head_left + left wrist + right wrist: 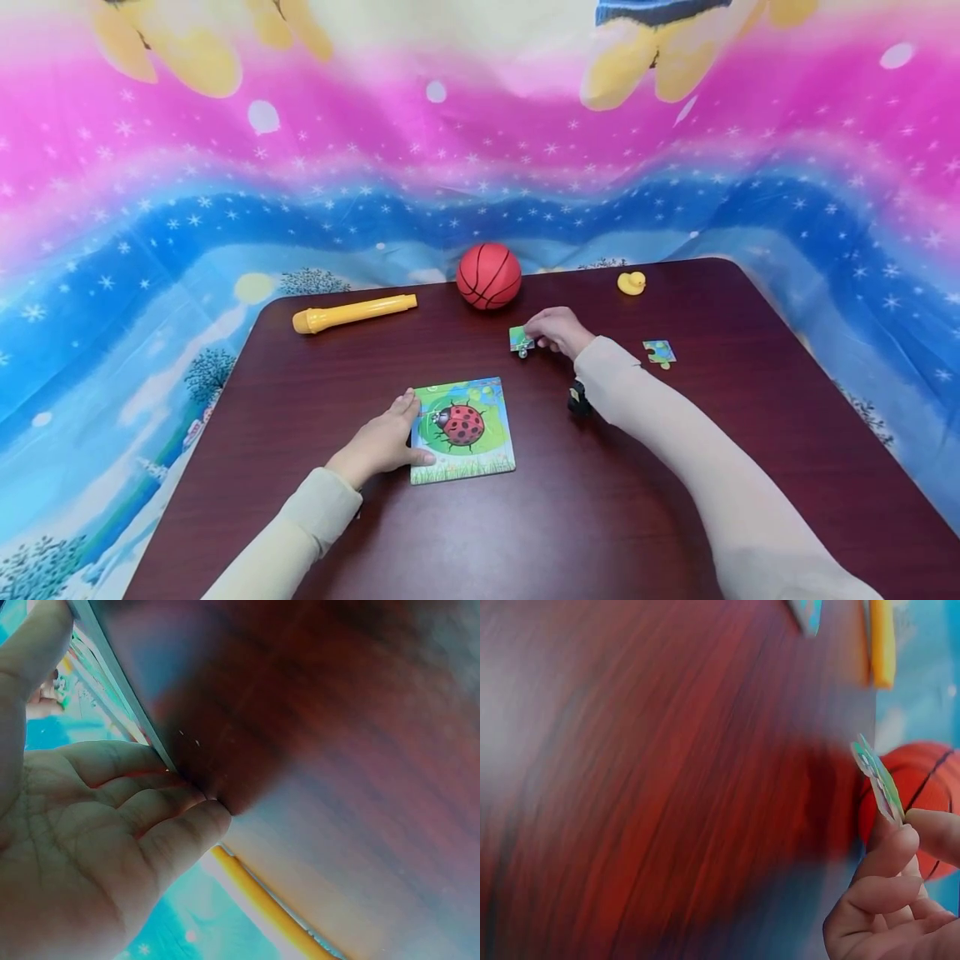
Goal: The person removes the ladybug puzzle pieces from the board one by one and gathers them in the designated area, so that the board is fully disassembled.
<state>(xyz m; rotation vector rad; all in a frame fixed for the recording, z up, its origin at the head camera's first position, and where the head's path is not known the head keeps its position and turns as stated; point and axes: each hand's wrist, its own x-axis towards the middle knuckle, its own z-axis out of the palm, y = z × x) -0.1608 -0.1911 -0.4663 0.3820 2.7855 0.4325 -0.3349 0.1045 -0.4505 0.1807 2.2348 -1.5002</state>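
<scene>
A square ladybug picture puzzle [461, 425] lies flat on the table. My left hand [382, 435] rests at its left edge, the fingers near the upper corner and the thumb over the lower part. In the left wrist view the fingers of the left hand [112, 817] stretch down to the table beside the puzzle's edge. Between thumb and forefinger, my right hand [558, 331] pinches a green puzzle piece [518, 338], held up off the table. The right wrist view shows this piece [881, 780] nearly edge-on, in front of the ball.
Another puzzle piece [660, 352] lies right of my right hand. Along the back of the dark red table [360, 358] are a yellow toy microphone [356, 313], a red basketball [488, 277] and a yellow rubber duck [632, 283]. A printed cloth [420, 179] hangs behind.
</scene>
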